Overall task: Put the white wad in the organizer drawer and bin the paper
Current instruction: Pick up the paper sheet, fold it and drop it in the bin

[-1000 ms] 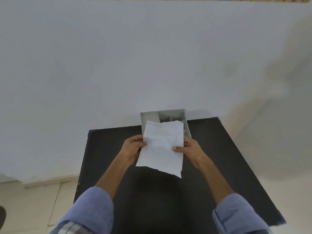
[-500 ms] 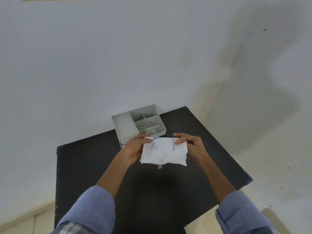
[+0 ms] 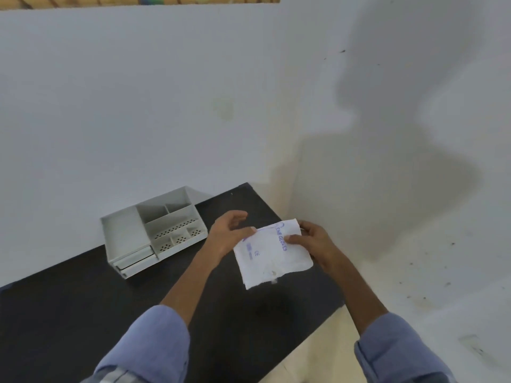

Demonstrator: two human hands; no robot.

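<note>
Reading left to right, head view only.
Organizer point(image 3: 154, 233): grey, on the black bench point(image 3: 69, 313) against the wall; open compartments on top look empty; lower-left drawer point(image 3: 135, 258) appears slightly ajar, contents not visible.
Progress: neither step judged done. Nothing white lies in the organizer, and no bin is in view.
Left hand point(image 3: 229, 233): at the packet's upper-left corner; thumb and one finger appear to pinch the edge, other fingers point(image 3: 237, 215) loosely spread and lifted clear.
Paper packet point(image 3: 272, 251): white, flat, blue print reading "GLOVES"; held in the air above the bench's right part, well apart from the organizer, tilted.
White wad: not seen separately; judged to be inside the packet, though that cannot be confirmed.
Right hand point(image 3: 312, 239): clamped on the packet's upper-right edge, thumb on the printed face, other fingers curled behind.
Remaining (judgement): open packet, take out wad, place it in drawer, find a bin for the paper.
</note>
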